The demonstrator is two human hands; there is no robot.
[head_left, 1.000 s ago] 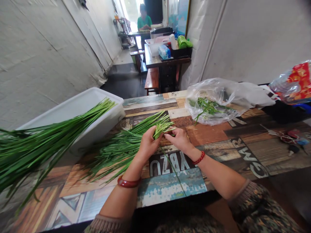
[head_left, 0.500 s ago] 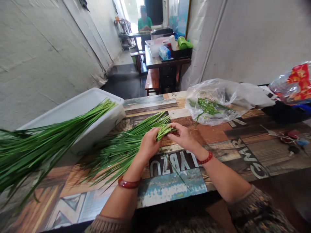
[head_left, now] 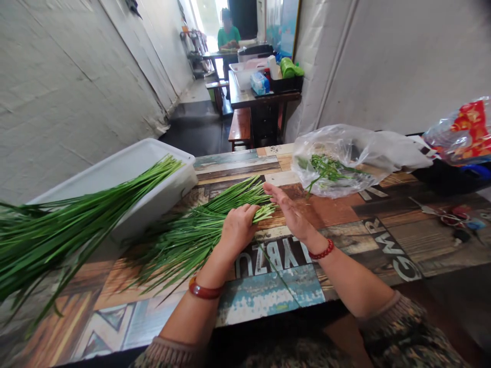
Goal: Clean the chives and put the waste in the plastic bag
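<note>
My left hand (head_left: 240,225) is wrapped round a bunch of garlic chives (head_left: 264,212), whose pale cut ends stick out past the thumb. Just right of those ends, my right hand (head_left: 286,209) is held flat with fingers stretched out, holding nothing. More loose chives (head_left: 215,214) lie on the patterned table beneath and left of my left hand, their green leaves fanning toward the lower left. A single thin stalk (head_left: 280,276) lies apart, near the table's front edge.
A white plastic bin (head_left: 149,148) at the left bears a large pile of chives (head_left: 95,209). A clear plastic bag (head_left: 345,138) with green scraps lies at the right. Scissors (head_left: 429,208) rest farther right. Beyond, a person (head_left: 228,37) sits at a far table.
My right hand has let go of the chive ends and straightened its fingers, slightly apart from them. My left hand still grips the bunch, now slightly lower.
</note>
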